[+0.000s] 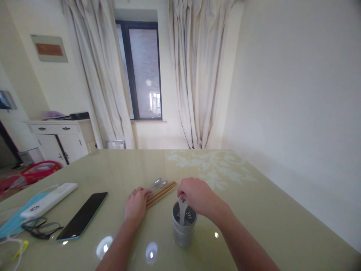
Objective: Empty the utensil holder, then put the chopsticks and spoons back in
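Observation:
My right hand (197,195) pinches the top of a pale flat handle (182,212), which stands inside a grey utensil holder (184,231). Small light dots show on the dark surface within the holder, on both sides of the handle. To the left, my left hand (137,205) rests low over the table, its fingers closed at the handle ends of two metal spoons (158,183). Right beside the spoons lies a bundle of wooden chopsticks (161,194), slanting away to the right; its near end is by my left fingers.
On the glossy pale green table (239,233) lie a black-screened phone (83,216), a white power bank (49,200), dark-framed glasses (41,227), a blue face mask (21,216) and a white cable. A wall borders the right side; curtains (197,71) and a window stand behind.

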`<move>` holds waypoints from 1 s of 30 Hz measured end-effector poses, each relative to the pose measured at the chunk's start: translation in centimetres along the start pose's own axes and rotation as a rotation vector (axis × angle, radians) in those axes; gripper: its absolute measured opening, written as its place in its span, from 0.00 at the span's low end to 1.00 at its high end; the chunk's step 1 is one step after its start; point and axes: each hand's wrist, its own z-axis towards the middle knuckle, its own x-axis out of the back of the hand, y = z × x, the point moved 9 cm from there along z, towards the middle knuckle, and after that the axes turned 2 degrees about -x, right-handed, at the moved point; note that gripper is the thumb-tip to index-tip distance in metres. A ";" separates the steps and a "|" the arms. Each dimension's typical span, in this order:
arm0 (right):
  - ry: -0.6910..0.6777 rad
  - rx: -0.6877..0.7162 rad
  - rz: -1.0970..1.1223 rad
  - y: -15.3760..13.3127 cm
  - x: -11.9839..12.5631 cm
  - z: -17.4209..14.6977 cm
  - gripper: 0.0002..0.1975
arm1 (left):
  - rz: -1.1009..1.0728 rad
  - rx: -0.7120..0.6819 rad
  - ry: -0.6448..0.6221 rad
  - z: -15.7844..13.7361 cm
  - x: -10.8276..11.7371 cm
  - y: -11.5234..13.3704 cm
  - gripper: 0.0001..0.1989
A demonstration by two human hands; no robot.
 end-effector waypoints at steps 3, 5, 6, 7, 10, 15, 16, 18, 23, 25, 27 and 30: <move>0.042 -0.004 -0.002 0.2 1.9 -0.6 0.14 | 0.007 -0.012 0.022 0.2 0.4 0.3 0.18; 0.105 -0.012 0.001 0.6 3.9 -1.0 0.14 | -0.011 -0.047 0.102 0.2 1.5 1.0 0.18; 0.152 -0.015 0.009 0.9 5.0 -1.2 0.13 | -0.040 -0.078 0.176 0.1 2.5 1.6 0.18; 0.208 -0.016 0.021 1.2 6.1 -1.4 0.13 | -0.083 -0.119 0.265 -0.2 3.6 2.3 0.18; 0.386 -0.017 0.085 1.7 8.0 -1.4 0.11 | -0.240 -0.271 0.513 -1.8 6.6 4.5 0.18; 0.447 -0.002 0.188 0.6 5.0 0.4 0.10 | -0.269 -0.488 0.558 -3.9 7.6 7.6 0.19; 0.430 0.007 0.205 0.2 4.0 0.8 0.10 | -0.254 -0.500 0.544 -4.0 7.5 7.9 0.19; 0.402 0.018 0.238 -0.5 2.4 1.3 0.10 | -0.225 -0.509 0.528 -4.0 7.4 8.2 0.18; 0.382 -0.025 0.285 0.0 1.0 1.8 0.09 | -0.184 -0.544 0.549 -3.8 7.8 8.4 0.16; 0.384 -0.039 0.301 0.5 1.2 1.7 0.12 | -0.210 -0.516 0.542 -3.3 7.6 7.8 0.16; 0.405 -0.033 0.323 0.8 1.7 1.3 0.18 | -0.276 -0.458 0.534 -2.7 7.3 6.7 0.17; 0.477 -0.010 0.370 1.4 2.7 -0.3 0.17 | -0.426 -0.269 0.506 -1.3 6.6 4.1 0.19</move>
